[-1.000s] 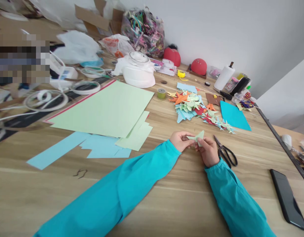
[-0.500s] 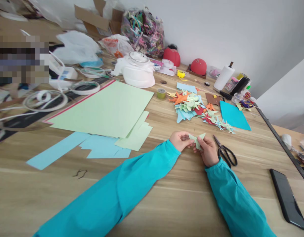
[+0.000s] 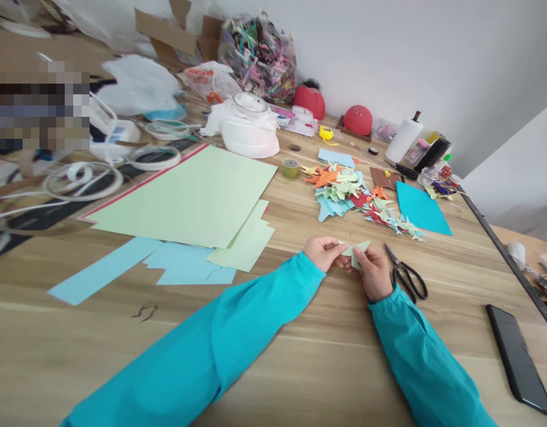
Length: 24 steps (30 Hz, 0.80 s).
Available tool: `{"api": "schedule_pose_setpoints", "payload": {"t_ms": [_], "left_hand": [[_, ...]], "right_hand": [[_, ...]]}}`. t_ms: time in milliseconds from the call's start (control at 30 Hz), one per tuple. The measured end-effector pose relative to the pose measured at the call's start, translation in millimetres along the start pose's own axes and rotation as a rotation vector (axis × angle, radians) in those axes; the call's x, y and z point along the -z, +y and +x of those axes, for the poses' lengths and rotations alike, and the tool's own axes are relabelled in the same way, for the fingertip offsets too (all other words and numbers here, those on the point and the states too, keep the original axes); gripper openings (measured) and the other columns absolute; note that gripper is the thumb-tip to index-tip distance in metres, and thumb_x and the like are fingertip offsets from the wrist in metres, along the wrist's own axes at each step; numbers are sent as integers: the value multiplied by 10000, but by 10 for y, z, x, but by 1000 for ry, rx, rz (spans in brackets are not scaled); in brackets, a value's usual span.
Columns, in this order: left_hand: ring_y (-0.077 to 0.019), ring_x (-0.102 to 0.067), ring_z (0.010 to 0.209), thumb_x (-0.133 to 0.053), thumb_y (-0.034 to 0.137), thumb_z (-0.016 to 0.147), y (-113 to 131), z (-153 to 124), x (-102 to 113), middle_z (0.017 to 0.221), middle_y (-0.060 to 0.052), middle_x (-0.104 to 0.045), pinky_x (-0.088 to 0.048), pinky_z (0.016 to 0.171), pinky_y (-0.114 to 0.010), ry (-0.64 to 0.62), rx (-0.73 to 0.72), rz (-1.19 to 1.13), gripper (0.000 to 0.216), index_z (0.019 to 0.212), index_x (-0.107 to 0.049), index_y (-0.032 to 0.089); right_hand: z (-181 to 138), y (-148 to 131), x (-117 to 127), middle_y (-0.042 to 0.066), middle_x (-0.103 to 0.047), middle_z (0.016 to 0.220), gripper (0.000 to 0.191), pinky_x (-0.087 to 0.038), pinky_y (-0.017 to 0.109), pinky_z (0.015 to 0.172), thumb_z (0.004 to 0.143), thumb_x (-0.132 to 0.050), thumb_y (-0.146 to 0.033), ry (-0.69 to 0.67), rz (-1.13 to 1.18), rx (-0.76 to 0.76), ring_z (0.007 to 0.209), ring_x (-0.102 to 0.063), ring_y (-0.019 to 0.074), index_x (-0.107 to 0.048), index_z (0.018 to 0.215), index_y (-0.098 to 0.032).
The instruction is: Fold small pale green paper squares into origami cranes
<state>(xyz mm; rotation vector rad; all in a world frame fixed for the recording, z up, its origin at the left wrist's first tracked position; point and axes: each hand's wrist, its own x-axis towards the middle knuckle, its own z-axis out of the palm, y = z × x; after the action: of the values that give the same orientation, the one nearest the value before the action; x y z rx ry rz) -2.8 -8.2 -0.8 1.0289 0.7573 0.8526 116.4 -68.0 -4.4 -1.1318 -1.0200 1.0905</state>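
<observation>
Both my hands meet over the wooden table (image 3: 300, 356) and pinch one small folded piece of light green paper (image 3: 360, 247). My left hand (image 3: 323, 252) grips its left end with fingers curled. My right hand (image 3: 376, 271) holds the right part between thumb and fingers. Both arms wear teal sleeves. Black scissors (image 3: 406, 274) lie just right of my right hand.
A heap of small folded paper shapes (image 3: 344, 193) in several colours lies beyond my hands, with a teal sheet (image 3: 419, 209) to its right. Large light green sheets (image 3: 193, 198) and blue strips (image 3: 135, 267) lie left. A black phone (image 3: 517, 359) rests at right. Clutter fills the back.
The folded green paper has tipped lower and flatter between my fingers, and my hands have closed in slightly on it. Nothing else has moved.
</observation>
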Motion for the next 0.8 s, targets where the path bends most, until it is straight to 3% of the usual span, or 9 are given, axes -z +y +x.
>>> {"api": "schedule_pose_setpoints", "payload": {"t_ms": [200,433,633,800], "left_hand": [[-138,-592,413,-705,333,579,-21,-2,-7,448,-27,-614,-474,401,-219,-11,-26,15,270,600,-582,93],[-135,-595,426,-731,397,518,-45,-5,-16,470,-26,-623,-485,428,-225,-118,-36,-4,351,648,-609,95],[-130,-600,453,-793,318,408,-86,2,-1,526,-32,-648,-500,485,-239,-159,-51,-32,407,687,-602,90],[-125,-577,413,-807,275,370,-71,14,26,465,-16,-618,-466,413,-219,-148,-12,-13,421,679,-591,86]], "right_hand": [[0,-22,-16,-8,-582,579,163,-415,249,479,708,-627,-335,15,-34,14,539,-523,131,-616,717,-172],[2,-9,3,-12,-542,523,149,-393,236,447,704,-628,-299,33,0,-5,484,-491,115,-591,658,-162],[14,-6,10,-25,-517,483,166,-382,231,421,697,-626,-317,67,16,-44,441,-468,108,-573,624,-177],[10,10,28,-21,-531,490,181,-361,218,399,692,-638,-324,29,0,-28,441,-470,101,-580,622,-167]]}}
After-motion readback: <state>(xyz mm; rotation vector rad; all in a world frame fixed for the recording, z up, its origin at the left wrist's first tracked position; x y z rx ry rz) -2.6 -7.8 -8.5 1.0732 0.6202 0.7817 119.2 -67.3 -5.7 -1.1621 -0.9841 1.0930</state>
